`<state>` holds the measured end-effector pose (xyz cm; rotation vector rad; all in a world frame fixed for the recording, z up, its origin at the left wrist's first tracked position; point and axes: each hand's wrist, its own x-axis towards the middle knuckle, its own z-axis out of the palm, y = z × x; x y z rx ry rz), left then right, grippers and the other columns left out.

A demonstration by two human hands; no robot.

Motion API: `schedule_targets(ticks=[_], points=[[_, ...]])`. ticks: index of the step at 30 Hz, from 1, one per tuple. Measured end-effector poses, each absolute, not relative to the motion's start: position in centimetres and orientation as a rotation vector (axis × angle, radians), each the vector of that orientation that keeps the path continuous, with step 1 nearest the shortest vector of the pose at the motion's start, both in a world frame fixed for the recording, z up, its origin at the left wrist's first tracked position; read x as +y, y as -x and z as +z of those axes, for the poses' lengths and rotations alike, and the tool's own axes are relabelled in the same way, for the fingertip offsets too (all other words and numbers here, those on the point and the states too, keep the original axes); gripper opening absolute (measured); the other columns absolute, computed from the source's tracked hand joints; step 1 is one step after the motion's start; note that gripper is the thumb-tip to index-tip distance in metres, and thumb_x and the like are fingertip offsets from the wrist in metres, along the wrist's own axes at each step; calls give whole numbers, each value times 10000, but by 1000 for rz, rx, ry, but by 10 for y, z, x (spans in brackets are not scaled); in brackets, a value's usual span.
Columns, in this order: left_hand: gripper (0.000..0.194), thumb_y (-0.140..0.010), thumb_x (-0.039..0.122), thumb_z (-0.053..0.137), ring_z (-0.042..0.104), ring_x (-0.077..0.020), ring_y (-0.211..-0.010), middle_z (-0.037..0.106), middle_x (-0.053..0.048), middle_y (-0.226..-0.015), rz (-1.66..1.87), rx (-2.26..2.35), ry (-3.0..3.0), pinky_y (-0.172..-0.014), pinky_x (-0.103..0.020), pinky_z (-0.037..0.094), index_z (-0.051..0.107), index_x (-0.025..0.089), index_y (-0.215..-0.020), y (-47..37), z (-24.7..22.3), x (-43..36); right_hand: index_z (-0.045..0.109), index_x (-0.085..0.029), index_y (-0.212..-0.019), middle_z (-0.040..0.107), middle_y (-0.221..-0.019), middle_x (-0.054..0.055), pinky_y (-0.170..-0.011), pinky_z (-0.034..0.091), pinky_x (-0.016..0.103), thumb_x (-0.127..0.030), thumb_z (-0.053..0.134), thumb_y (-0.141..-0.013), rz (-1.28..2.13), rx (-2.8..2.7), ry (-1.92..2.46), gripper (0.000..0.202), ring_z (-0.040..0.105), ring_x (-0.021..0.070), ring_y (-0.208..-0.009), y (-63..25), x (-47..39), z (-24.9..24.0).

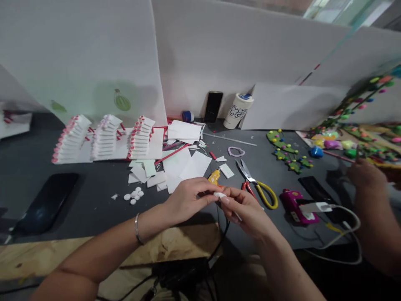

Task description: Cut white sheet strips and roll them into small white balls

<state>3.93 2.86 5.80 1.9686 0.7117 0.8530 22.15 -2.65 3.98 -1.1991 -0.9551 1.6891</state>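
Observation:
My left hand (191, 198) and my right hand (246, 207) meet above the table's front edge. Pinched between their fingertips is a small white piece (220, 195), its exact kind partly hidden by the fingers. A pale sliver shows under my right fingers; I cannot tell if it belongs to the same piece. Just behind the hands lies a yellow-orange glue gun (214, 177), mostly covered. To the right, scissors (267, 195) with one yellow and one red handle rest with blades apart. Small white discs (134, 195) lie left of my left hand, beside cut paper scraps (140, 171).
Three fanned white paper pieces with red or pink tips (140, 138) stand at the left. A phone (50, 200) lies nearby. Behind are an upright phone (213, 106) and a cup (238, 112). At right are a magenta power strip (293, 205), a white cable and another person's hand (369, 173).

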Motion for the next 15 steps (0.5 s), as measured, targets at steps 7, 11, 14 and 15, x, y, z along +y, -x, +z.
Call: schedule_targets(ticks=[7, 11, 14, 15], points=[[156, -852, 221, 641, 670, -134, -751, 740, -45, -874, 940, 647, -1917, -676, -227, 501, 735, 198, -975, -41, 48, 29, 524, -181, -662, 454, -479, -73, -359, 196, 169, -460, 739, -749, 1654, -971, 1188, 363, 287, 31, -373, -220, -27, 41], [148, -842, 231, 659, 662, -126, -745, 736, -37, -865, 964, 659, -1880, -665, -218, 496, 737, 199, -964, -43, 43, 29, 563, -179, -705, 456, -488, -72, -369, 227, 169, -443, 740, -756, 1585, -1016, 1200, 322, 312, 38, -388, -223, -27, 41], [141, -837, 233, 667, 655, -119, -731, 729, -33, -842, 978, 676, -1850, -663, -211, 494, 740, 192, -950, -44, 41, 29, 600, -179, -754, 485, -509, -62, -382, 263, 172, -435, 731, -774, 1510, -1090, 1239, 288, 350, 46, -407, -226, -26, 39], [140, -837, 236, 667, 654, -117, -725, 727, -34, -834, 981, 681, -1839, -664, -209, 494, 742, 188, -945, -45, 41, 29, 608, -179, -762, 499, -520, -56, -390, 277, 173, -431, 727, -781, 1474, -1118, 1257, 279, 368, 49, -417, -227, -26, 39]])
